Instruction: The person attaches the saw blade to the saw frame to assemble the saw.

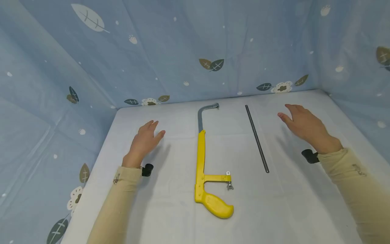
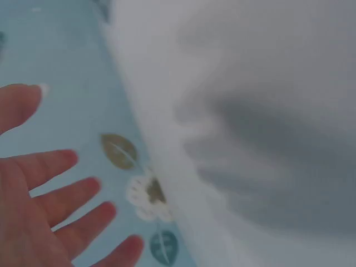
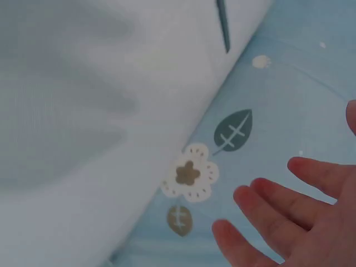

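Note:
A hacksaw frame with a yellow handle and a grey metal front arm lies on the white tabletop, with no blade in it. To its right lies a thin dark grey hacksaw blade, whose end also shows in the right wrist view. My left hand hovers left of the frame, fingers spread and holding nothing; the left wrist view shows the same hand. Right of the blade, my right hand is held above the table, its fingers extended and touching nothing.
The white table runs back to a blue cloth printed with leaves and flowers, which rises behind it and along both sides. A wing nut sits on the frame's lower arm. Black wrist mounts show at both sleeves.

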{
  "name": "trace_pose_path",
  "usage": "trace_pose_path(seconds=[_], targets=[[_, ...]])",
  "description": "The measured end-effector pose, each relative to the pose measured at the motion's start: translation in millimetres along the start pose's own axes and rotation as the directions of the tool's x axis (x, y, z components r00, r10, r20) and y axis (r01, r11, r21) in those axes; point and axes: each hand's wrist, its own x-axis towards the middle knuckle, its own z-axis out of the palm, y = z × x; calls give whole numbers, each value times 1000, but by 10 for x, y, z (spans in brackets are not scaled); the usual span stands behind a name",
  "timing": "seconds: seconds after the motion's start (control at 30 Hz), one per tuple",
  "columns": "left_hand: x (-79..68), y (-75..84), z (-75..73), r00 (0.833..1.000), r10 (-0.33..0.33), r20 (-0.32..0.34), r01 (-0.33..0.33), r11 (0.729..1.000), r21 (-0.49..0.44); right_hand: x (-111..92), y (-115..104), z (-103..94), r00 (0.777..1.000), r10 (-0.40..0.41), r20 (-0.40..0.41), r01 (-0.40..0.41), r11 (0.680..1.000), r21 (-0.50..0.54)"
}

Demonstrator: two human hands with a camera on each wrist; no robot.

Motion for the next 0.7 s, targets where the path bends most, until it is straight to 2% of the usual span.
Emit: trace_pose_path(seconds=[0.2,0.33,0.53,0.63,0.7], targets=[[-91,233,29,1000,0,8,1,975,-221,-34,-11,179,998,45,-45,-37,986,165],[-121,340,82,999,-18,34,28,953,-301,-78,-61,258,996,80,-43,-67,967,247],[-132,488,220,992,-63,106,100,913,-395,-149,-123,363,990,141,4,-134,928,347],[-118,573,302,990,-55,130,107,892,-439,-162,-128,423,990,140,22,-138,909,393],[-105,629,348,990,-38,137,101,869,-485,-155,-118,470,991,133,20,-129,899,419]])
